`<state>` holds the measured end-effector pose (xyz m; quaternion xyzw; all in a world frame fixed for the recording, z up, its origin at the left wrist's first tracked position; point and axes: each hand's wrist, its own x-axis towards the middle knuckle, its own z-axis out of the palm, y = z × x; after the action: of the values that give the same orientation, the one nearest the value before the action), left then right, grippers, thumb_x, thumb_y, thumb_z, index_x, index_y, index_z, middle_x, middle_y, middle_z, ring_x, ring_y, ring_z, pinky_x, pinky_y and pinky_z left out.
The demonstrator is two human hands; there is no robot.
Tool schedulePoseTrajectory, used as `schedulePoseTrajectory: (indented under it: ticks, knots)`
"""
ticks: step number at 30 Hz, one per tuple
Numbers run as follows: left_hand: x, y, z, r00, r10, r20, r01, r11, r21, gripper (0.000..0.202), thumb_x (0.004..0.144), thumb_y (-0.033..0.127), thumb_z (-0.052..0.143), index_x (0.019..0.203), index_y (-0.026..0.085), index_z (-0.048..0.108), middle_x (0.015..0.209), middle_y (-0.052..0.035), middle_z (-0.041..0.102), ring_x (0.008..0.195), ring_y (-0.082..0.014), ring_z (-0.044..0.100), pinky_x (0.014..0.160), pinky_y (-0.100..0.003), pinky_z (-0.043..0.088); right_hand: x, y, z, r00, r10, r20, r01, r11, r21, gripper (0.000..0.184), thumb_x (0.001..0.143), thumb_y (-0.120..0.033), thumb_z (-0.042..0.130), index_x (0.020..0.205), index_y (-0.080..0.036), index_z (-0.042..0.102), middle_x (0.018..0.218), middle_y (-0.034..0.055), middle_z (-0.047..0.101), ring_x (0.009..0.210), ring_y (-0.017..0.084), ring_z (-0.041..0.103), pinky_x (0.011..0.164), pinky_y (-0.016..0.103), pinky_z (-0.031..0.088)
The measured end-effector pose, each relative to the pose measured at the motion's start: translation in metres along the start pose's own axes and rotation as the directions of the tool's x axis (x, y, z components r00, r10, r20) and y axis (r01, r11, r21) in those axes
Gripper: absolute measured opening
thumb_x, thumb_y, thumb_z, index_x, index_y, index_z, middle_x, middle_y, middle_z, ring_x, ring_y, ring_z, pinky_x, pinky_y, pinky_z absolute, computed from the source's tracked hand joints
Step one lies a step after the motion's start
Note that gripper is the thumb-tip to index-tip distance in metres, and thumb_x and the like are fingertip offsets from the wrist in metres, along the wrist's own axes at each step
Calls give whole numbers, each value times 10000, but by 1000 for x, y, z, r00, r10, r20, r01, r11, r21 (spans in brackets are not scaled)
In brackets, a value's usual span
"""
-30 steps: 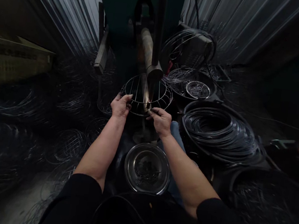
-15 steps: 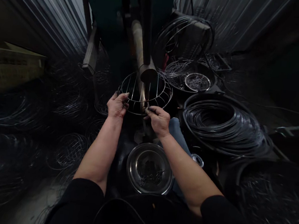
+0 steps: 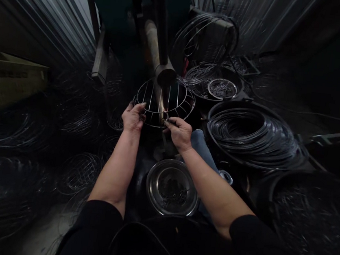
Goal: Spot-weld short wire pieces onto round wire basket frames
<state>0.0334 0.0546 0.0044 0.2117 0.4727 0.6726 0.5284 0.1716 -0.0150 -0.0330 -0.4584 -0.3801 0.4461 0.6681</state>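
Observation:
A round wire basket frame (image 3: 176, 97) sits on a machine's lower arm, under a dark cylindrical head (image 3: 165, 76). My left hand (image 3: 133, 116) is closed round the frame's near left rim. My right hand (image 3: 179, 131) pinches a small wire piece against the frame's near rim, close to the head's tip; what it holds is too small to make out fully. A shallow steel bowl (image 3: 153, 187) with small wire bits lies below, between my forearms.
Coiled black wire rings (image 3: 253, 135) fill a tub at the right. A second steel bowl (image 3: 222, 88) rests in a tub behind. Finished wire baskets (image 3: 81, 168) pile up at the left. Corrugated metal walls (image 3: 48, 11) close in on both sides.
The view has shifted slightly, so the frame and both hands sit a little higher and further left. Both hands keep their hold on the frame's near rim.

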Motion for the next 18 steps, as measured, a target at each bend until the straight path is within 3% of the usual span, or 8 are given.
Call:
schedulePoseTrajectory:
  ticks: [9,12,13,15,18]
  knots:
    - [-1,0,-1,1000,5,6,-5,1000,0,453,480,97,762,852,183,518,599,70,514,497,-86,507,423,-189,288,-2,5,-4,998,-60,12,61,995,-83,205,680,-348,720,796,-180,701,726,-13,676,518,138,640,492,254,525]
    - [-14,2,-9,999,27,33,-27,999,17,464,456,104,778,857,175,555,623,72,512,469,-63,478,418,-189,308,-22,-3,-15,983,-145,111,169,955,-244,217,748,-317,668,923,-198,713,856,20,724,633,170,684,629,307,588]
    - [-21,2,-15,998,30,56,-31,999,24,469,448,104,787,861,172,576,657,64,529,469,-54,476,420,-188,323,-32,-7,-22,963,-210,170,255,915,-313,225,769,-286,650,970,-207,711,911,32,733,705,183,699,694,322,595]
    - [-35,2,-31,993,26,113,-29,999,24,500,433,96,797,896,178,625,772,36,586,513,-55,512,432,-186,357,-58,-18,-41,877,-389,283,476,783,-401,242,794,-216,623,1020,-212,708,984,59,737,876,210,704,810,336,582]
    - [-52,-1,-63,976,-9,218,0,999,42,573,412,61,798,954,205,683,962,-18,644,669,-111,597,468,-190,413,-94,-31,-81,758,-516,398,647,667,-368,262,817,-137,599,1046,-210,702,948,66,744,845,187,712,759,288,590]
